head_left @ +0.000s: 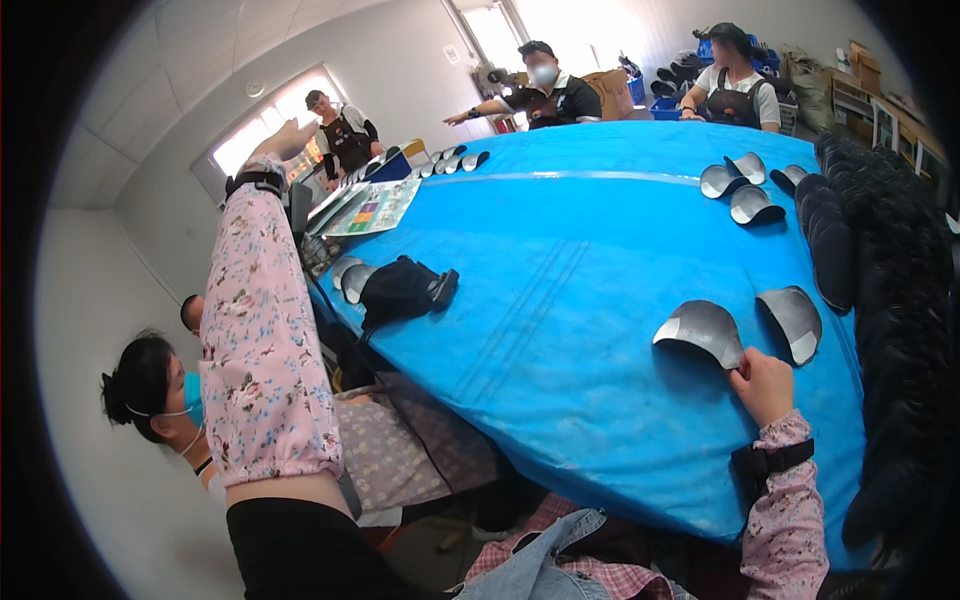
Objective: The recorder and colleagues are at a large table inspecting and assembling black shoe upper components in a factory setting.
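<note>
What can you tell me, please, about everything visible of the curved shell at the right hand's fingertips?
The curved shell is a thin, arched, smooth dark grey piece with a pale silvery patch towards its left end. It looks like metal or glossy plastic; I cannot tell which. Its bulging edge faces away from the person, and the right hand pinches its lower right corner. It is over the blue sheet, left of and apart from a similar shell.

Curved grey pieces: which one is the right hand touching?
The left piece of the front-right pair: the right hand pinches its corner, while the right piece lies apart.
</note>
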`<state>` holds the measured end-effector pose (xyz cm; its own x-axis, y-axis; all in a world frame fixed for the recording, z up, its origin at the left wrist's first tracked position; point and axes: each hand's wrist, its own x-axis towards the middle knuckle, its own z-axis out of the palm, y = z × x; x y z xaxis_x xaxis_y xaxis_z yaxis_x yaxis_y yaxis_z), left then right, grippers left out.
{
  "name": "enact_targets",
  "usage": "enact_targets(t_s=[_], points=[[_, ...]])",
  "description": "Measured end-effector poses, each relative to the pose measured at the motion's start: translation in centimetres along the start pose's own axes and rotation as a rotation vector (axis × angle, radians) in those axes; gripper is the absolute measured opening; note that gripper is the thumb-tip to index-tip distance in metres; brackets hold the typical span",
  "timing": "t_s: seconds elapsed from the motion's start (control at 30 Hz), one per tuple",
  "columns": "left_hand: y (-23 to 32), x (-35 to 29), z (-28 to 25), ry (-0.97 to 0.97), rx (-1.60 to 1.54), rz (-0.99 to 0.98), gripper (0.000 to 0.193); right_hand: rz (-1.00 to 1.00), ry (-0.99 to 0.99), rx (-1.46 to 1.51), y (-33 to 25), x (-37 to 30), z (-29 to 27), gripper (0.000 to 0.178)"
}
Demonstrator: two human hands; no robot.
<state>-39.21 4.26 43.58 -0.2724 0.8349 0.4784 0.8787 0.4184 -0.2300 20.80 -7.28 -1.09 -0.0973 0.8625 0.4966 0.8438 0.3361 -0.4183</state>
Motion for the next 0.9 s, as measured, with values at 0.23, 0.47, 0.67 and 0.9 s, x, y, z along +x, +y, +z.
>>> enact_targets(t_s=[0.23,0.47,0.67,0.9], points=[[-0.3,0.8,0.4,0.313,0.075,-0.066,0.083,0.017,0.016,0.029,0.3,0.3,0.7,0.02],[2.5,-2.3,2.3,0.755,0.166,-0.051,0.07,0.011,0.0,-0.017,0.2,-0.3,-0.5,0.02],[4.8,-8.6,5.8,0.676,-0.205,0.538,0.04,-0.085,-0.056,-0.028,-1.7,0.1,-1.0,0.029],[15.6,-37.9,7.0,0.038,-0.354,0.728,0.057,-0.375,0.063,0.196,-15.1,0.3,-6.0,0.047]])
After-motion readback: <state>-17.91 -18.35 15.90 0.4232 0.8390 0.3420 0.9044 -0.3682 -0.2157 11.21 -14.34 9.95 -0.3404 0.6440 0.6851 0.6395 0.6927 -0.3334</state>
